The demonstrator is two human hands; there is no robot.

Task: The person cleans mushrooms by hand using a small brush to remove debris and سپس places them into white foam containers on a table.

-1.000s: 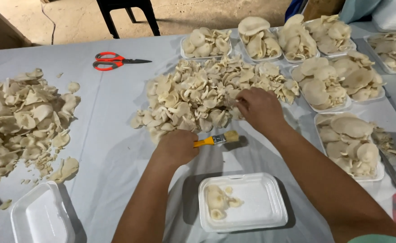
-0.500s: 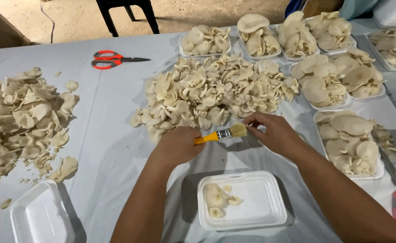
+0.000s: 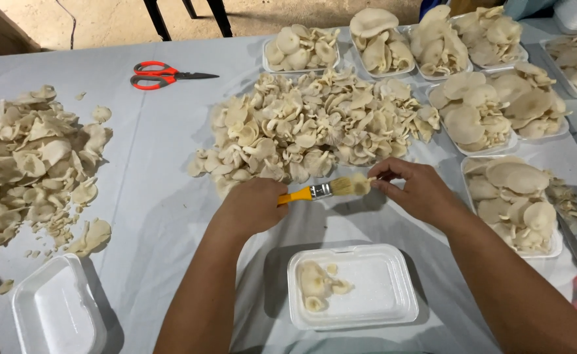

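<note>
Yellow-handled brush (image 3: 321,191), cream mushrooms (image 3: 314,128), white foam tray (image 3: 393,288), red-handled scissors (image 3: 160,73), pale blue tablecloth (image 3: 157,196).

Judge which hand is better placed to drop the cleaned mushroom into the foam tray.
Right hand, probably. Its fingertips pinch the small mushroom at the bristles, with the tray below. The left hand grips the brush by its yellow handle.

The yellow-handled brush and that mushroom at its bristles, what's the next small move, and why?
Probably a short brush stroke across the small pale mushroom. The left hand grips the yellow-handled brush with its bristles against the piece pinched in the right hand fingers, above the white foam tray holding only a few mushrooms.
</note>
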